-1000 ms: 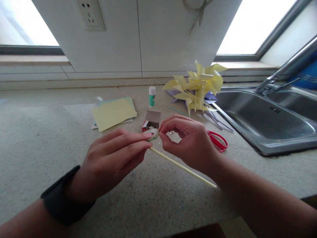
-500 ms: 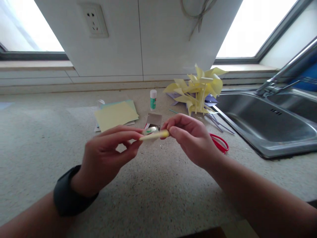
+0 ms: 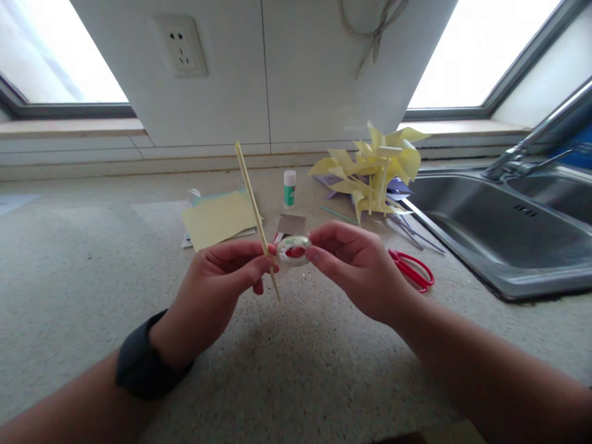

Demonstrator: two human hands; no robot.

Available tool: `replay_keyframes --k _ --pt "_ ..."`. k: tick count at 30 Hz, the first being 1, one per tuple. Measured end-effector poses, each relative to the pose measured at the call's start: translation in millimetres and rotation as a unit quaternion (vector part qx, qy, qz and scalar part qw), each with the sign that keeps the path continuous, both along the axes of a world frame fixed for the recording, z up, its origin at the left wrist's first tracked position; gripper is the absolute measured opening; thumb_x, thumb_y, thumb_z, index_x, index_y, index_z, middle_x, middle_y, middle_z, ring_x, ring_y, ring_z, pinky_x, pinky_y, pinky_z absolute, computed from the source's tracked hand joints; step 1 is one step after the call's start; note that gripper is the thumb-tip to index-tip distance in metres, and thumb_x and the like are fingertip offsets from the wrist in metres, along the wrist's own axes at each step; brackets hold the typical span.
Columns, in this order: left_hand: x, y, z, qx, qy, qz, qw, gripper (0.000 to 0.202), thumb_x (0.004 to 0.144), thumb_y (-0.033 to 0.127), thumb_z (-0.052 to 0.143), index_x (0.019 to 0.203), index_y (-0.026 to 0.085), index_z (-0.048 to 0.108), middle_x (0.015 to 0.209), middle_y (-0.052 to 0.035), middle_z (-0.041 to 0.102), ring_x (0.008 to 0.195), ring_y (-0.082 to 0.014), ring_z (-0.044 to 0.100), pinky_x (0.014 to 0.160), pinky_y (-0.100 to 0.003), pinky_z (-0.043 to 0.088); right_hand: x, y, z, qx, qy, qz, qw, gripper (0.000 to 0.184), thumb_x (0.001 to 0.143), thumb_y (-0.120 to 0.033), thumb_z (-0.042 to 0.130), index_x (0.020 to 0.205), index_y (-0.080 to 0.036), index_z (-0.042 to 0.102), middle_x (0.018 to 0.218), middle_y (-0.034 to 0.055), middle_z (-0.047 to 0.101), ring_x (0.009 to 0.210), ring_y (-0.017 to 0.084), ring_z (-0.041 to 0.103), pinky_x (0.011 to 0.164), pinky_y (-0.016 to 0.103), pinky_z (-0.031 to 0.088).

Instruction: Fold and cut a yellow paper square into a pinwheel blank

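My left hand (image 3: 221, 283) is closed in a pinch on a thin pale yellow stick (image 3: 252, 197) that stands nearly upright, leaning left at the top. A small roll of clear tape (image 3: 293, 249) sits between both hands. My right hand (image 3: 358, 268) is closed, thumb and fingers gripping the roll's right side. The left fingertips touch the roll's left side too. A dark band wraps my left wrist.
On the speckled counter lie yellow paper sheets (image 3: 217, 217), a glue stick (image 3: 289, 187), a small open box (image 3: 290, 224), red scissors (image 3: 413, 270) and a pile of yellow paper pinwheels (image 3: 372, 166). A steel sink (image 3: 494, 228) with a tap is at the right.
The stick passed from lying under my right hand to standing upright in my left hand. The tape roll moved into my right hand's grip. Both hands rose slightly.
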State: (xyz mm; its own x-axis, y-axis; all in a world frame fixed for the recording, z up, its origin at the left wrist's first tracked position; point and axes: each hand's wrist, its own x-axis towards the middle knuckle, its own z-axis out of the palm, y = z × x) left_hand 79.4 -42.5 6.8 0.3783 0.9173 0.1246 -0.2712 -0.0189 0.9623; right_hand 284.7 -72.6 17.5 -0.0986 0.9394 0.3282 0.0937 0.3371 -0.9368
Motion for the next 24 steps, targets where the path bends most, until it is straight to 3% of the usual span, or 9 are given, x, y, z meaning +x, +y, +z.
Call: replay_keyframes --k 2,4,7,9,13,18,24 --pt "2.1 0.1 2.1 -0.013 -0.007 0.000 1.000 0.008 0.080 0.018 0.080 0.083 0.026 0.082 0.085 0.0010 0.079 0.061 -0.0049 0.059 0.055 -0.012 0.050 2.7 -0.8 1.0 0.083 -0.057 -0.060 0.993 0.009 0.089 -0.026 0.070 0.093 -0.019 0.067 0.084 0.0009 0.071 0.075 0.013 0.064 0.067 0.027 0.052" --pt "3.2 0.3 2.7 -0.030 -0.019 -0.007 0.999 0.010 0.080 0.016 0.079 0.085 0.024 0.082 0.089 0.0000 0.079 0.061 -0.0046 0.060 0.056 -0.012 0.050 6.4 -2.0 3.7 0.189 -0.138 -0.104 0.967 0.008 0.089 -0.019 0.069 0.097 -0.021 0.068 0.087 0.0010 0.072 0.078 0.013 0.065 0.072 0.029 0.053" --pt "3.7 1.0 1.4 -0.053 -0.043 -0.033 0.997 0.009 0.081 0.016 0.079 0.085 0.023 0.081 0.082 0.0003 0.077 0.059 -0.0045 0.060 0.055 -0.011 0.050 11.6 -2.9 9.3 0.327 -0.242 -0.094 0.909 0.018 0.088 -0.011 0.068 0.103 -0.020 0.069 0.092 0.0034 0.072 0.082 0.015 0.065 0.074 0.031 0.054" --pt "3.9 1.7 0.2 -0.063 -0.054 -0.044 0.996 0.007 0.082 0.017 0.079 0.085 0.023 0.080 0.077 0.0004 0.075 0.060 -0.0053 0.061 0.055 -0.012 0.050 13.9 -2.7 11.4 0.378 -0.283 -0.069 0.879 0.022 0.088 -0.010 0.068 0.108 -0.018 0.068 0.094 0.0052 0.072 0.084 0.016 0.065 0.075 0.032 0.054" --pt "4.1 2.5 -0.9 -0.077 -0.054 -0.053 0.994 0.007 0.081 0.018 0.080 0.087 0.023 0.080 0.078 -0.0003 0.075 0.064 -0.0064 0.065 0.055 -0.011 0.050 16.1 -2.2 10.3 0.390 -0.323 -0.041 0.862 0.028 0.090 -0.012 0.068 0.117 -0.018 0.063 0.097 0.0058 0.072 0.089 0.017 0.065 0.079 0.034 0.056" --pt "4.6 1.6 0.1 -0.098 -0.049 -0.059 0.992 0.007 0.083 0.018 0.079 0.088 0.022 0.080 0.075 0.0003 0.075 0.064 -0.0059 0.065 0.055 -0.010 0.048 15.9 -2.3 10.1 0.393 -0.334 0.004 0.857 0.020 0.090 -0.008 0.067 0.109 -0.016 0.063 0.097 0.0072 0.071 0.092 0.018 0.064 0.080 0.033 0.056" --pt "5.1 1.1 0.7 -0.106 -0.058 -0.068 0.990 0.006 0.082 0.017 0.080 0.086 0.020 0.079 0.074 0.0010 0.074 0.064 -0.0062 0.067 0.052 -0.010 0.047 15.8 -2.8 10.6 0.417 -0.375 -0.008 0.828 0.020 0.093 -0.009 0.063 0.111 -0.017 0.065 0.095 0.0064 0.069 0.090 0.018 0.061 0.079 0.034 0.054"
